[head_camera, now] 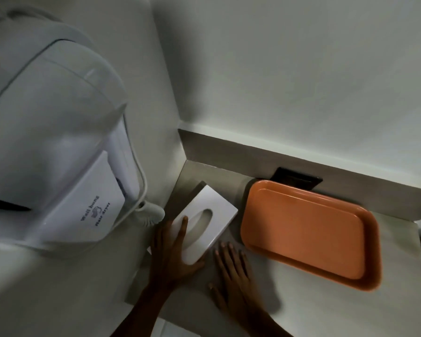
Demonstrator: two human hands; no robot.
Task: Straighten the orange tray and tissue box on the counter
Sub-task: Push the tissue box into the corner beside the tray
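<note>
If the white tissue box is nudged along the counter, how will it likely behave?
The tissue box looks low, flat and rigid, so it should slide rather than tip. Its glossy shell on the smooth counter may slip easily. The left hand grips one end, so it could pivot.

Orange tray (311, 234): 1, right side of the table (326, 307).
Tissue box (204, 222): 1, white, left of the tray.
Hands: 2, left hand (173, 251) and right hand (233, 271), near edge.
Wall-hung hair dryer (58, 142): 1, far left.
Dark rectangular item (297, 180): 1, behind the tray at the far wall; kind cannot be told.
</note>
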